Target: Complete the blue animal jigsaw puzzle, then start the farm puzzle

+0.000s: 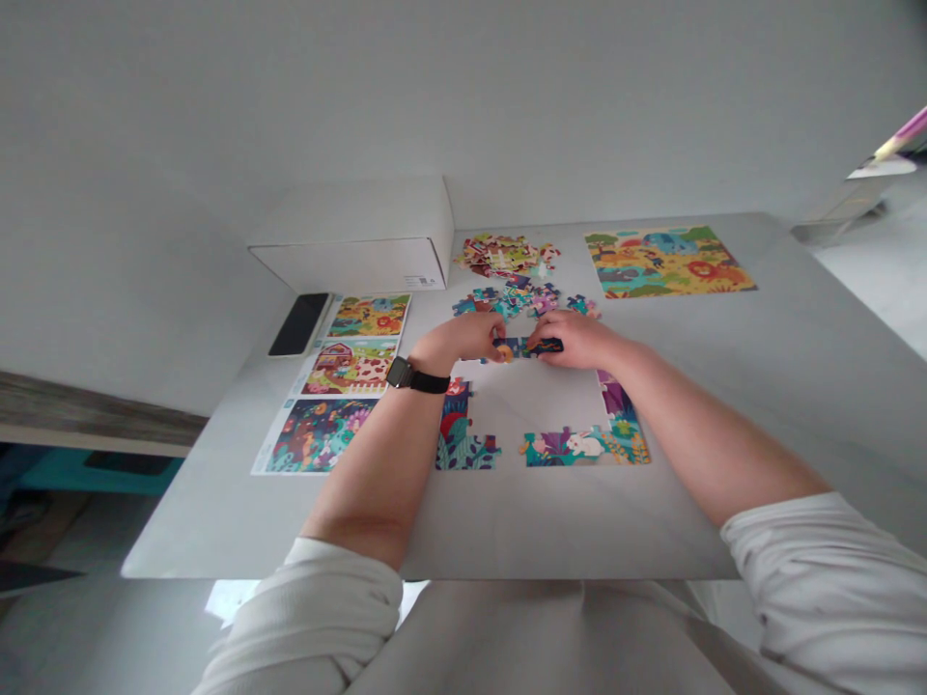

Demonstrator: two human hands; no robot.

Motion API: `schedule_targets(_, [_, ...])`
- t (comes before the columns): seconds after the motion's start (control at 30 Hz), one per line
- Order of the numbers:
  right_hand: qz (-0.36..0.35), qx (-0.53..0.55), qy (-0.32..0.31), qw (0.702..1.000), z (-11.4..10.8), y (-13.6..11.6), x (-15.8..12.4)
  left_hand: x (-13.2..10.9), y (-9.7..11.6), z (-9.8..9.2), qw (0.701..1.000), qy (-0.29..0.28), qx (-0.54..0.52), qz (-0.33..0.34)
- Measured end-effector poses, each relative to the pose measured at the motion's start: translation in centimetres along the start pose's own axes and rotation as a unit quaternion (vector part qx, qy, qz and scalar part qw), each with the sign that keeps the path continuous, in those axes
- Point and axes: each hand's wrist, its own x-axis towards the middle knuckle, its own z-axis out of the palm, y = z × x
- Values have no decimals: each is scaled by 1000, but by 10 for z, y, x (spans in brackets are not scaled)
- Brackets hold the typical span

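A short dark-blue strip of joined puzzle pieces (519, 347) lies between my hands at the top of a partly built puzzle border. My left hand (474, 336), with a black watch on the wrist, grips the strip's left end between thumb and fingers. At the right end, my right hand (575, 338) is closed on the strip with its thumb below. Nearer me lie the border's lower left corner (463, 446) and its lower right section (579, 447) with a white rabbit. A gap separates these two along the bottom edge.
Loose puzzle pieces (514, 299) lie just beyond my hands, with a second pile (507, 255) behind. A finished animal puzzle (666, 263) is at the back right. On the left are a picture sheet (340, 386), a dark phone (299, 324) and a white box (354, 265).
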Motion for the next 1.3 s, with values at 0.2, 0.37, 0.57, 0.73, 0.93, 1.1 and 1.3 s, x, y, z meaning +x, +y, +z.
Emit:
schedule_targets(0.2, [1,14,-19,1000,-12,8,-4,0,0,1,1000,0,-3,1])
schedule_targets(0.37, [48,61,48,996,-39,17,-10,-3,3,-6,1000,-7,-9,-9])
schedule_targets(0.57, [176,68,74,979,-72,31,-23,0,15,-7,996,78,-19,46])
schedule_targets(0.73, [209,9,-17,978,-77,38,-30,3,37,12,978,156,-21,140])
schedule_targets(0.93, [219,-12,-87,972,-73,37,-28,8,53,33,979,143,-7,142])
schedule_targets(1.1, [235,-50,-105,965,-69,43,-28,10,60,37,984,141,-4,111])
schedule_targets(1.3, [244,-92,-132,956,-67,41,-26,17,60,45,978,170,-19,119])
